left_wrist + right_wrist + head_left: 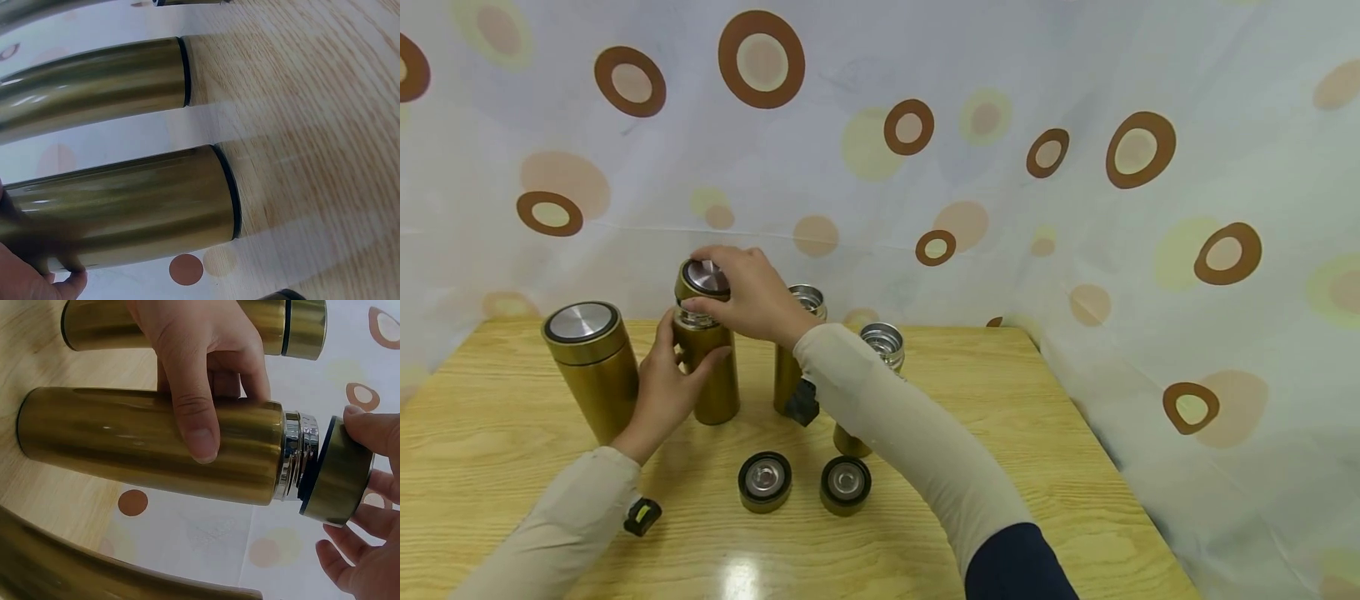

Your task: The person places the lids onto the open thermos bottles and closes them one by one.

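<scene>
My left hand [670, 379] grips the upper body of a gold thermos bottle [715, 383] that stands upright on the table. Above its bare steel neck, my right hand [756, 296] pinches the gold lid [700, 279] by its rim. In the right wrist view the lid [340, 472] sits tilted at the mouth, with part of the threaded neck [297, 456] showing. A lidded thermos [591, 358] stands left of my left hand. To the right are two lidless thermoses, one [787, 367] behind my right wrist and one [883, 342] partly hidden by the sleeve.
Two removed lids, one [765, 482] left and one [846, 485] right, lie inner side up in front of the bottles. The wooden table [1000, 400] meets a patterned cloth backdrop [850, 200] behind and at the right.
</scene>
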The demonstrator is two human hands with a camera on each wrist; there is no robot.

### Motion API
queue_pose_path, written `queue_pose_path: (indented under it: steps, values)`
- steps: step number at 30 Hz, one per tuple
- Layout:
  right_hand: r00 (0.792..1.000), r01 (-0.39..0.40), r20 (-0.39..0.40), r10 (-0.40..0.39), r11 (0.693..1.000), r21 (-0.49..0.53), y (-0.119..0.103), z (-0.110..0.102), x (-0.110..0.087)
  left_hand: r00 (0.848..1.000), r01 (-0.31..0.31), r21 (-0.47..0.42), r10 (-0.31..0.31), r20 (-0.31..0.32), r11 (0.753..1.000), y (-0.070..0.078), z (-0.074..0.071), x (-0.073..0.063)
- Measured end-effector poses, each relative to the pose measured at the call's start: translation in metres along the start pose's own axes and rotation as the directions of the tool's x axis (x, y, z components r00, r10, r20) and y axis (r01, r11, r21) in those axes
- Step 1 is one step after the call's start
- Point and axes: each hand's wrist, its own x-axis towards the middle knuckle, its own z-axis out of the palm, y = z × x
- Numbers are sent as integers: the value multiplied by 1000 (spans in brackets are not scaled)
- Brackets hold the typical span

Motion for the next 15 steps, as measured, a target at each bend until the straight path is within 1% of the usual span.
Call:
queue_pose_path:
  steps: [3,7,12,15]
  values:
    - [998,33,54,-31,999,-31,-1,-1,1,1000,-9,-3,9,-2,1000,-1,0,-1]
    - [996,64,68,-60,996,-58,-2,-1,1,1000,-20,1,20,-6,1000,-1,-1,-2]
    - [994,71,89,-63,994,-88,-4,-2,2,1000,-21,6,21,-10,1000,-1,-1,-1]
    - [992,57,121,-44,992,-110,-6,-2,4,1000,-19,7,19,-9,1000,-1,0,0]
